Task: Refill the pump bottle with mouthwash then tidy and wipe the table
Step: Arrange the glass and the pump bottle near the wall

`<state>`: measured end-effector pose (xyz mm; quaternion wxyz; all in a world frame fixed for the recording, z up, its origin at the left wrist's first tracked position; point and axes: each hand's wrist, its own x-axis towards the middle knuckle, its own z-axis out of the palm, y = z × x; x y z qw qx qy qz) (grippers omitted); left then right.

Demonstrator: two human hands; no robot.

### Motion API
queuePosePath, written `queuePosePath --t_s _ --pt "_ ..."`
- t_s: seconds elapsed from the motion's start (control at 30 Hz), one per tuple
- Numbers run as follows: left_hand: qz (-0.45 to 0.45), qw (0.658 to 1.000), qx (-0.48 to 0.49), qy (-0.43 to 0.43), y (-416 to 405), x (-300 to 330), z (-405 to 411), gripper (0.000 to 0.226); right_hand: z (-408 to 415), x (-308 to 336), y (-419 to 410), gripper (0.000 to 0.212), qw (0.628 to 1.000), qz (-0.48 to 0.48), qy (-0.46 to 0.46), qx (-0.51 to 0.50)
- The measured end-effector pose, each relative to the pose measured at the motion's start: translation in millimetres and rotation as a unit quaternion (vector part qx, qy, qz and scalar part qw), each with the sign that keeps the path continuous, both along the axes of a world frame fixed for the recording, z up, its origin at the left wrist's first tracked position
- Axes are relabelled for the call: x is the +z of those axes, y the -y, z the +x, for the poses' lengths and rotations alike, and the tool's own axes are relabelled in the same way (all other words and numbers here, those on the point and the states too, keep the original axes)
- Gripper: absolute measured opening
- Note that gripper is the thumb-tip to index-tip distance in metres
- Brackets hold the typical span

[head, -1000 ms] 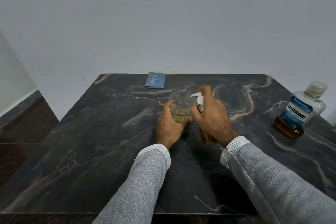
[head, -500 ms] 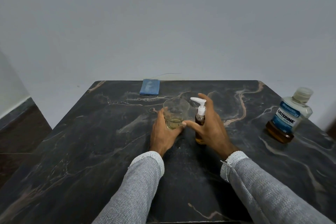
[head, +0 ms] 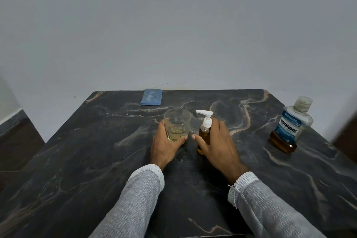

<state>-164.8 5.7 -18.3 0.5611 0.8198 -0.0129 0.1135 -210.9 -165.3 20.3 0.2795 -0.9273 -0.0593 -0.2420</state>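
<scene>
Dark marble table (head: 96,160), left hand (head: 164,147) gripping glass (head: 177,124), right hand (head: 218,145) seemingly loose around pump bottle (head: 204,133), far fingers hidden.

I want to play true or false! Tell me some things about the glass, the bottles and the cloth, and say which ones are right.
1. The left hand holds the glass. True.
2. The glass is empty. False: a little yellowish liquid sits at its bottom.
3. The pump bottle lies on its side. False: it stands upright, by the right hand.
4. The blue cloth is at the table's far edge. True.
5. The Listerine bottle has its cap off. False: the cap is on.
</scene>
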Motion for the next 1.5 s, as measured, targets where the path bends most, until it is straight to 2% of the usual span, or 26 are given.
queuePosePath --t_s 0.2,0.33,0.43,0.53,0.77,1.2,1.33,1.5 --pt "0.007 1.0 0.003 -0.004 0.3 -1.3 1.6 0.094 -3.5 -1.8 9.0 0.05 0.994 0.064 -0.032 0.083" --pt "0.011 1.0 0.004 -0.005 0.1 -1.9 3.0 0.096 -5.7 -0.5 12.0 0.047 0.987 0.104 -0.068 0.104" --pt "0.007 1.0 0.0 -0.006 -0.3 -1.8 2.6 0.095 -7.5 -4.7 11.1 0.059 0.986 0.124 -0.068 0.089" --pt "0.003 1.0 -0.001 -0.006 -0.4 -1.0 1.6 0.094 -9.7 -12.1 10.3 0.073 0.99 0.132 -0.045 0.025" --pt "0.007 1.0 0.003 -0.002 -1.3 -0.3 1.1 0.093 -6.3 -17.5 11.5 0.065 0.984 0.158 -0.08 0.024" --pt "0.035 0.999 0.016 0.009 0.7 -1.2 1.3 0.092 -2.3 -20.7 16.6 0.065 0.976 0.183 -0.107 0.054" --pt "0.034 0.999 0.025 0.012 0.1 -2.1 0.4 0.096 -1.5 -26.0 16.3 0.064 0.978 0.182 -0.096 0.047" --pt "0.048 0.998 0.031 0.01 1.8 -2.2 3.0 0.086 7.5 -30.7 19.6 0.059 0.984 0.161 -0.075 0.027"
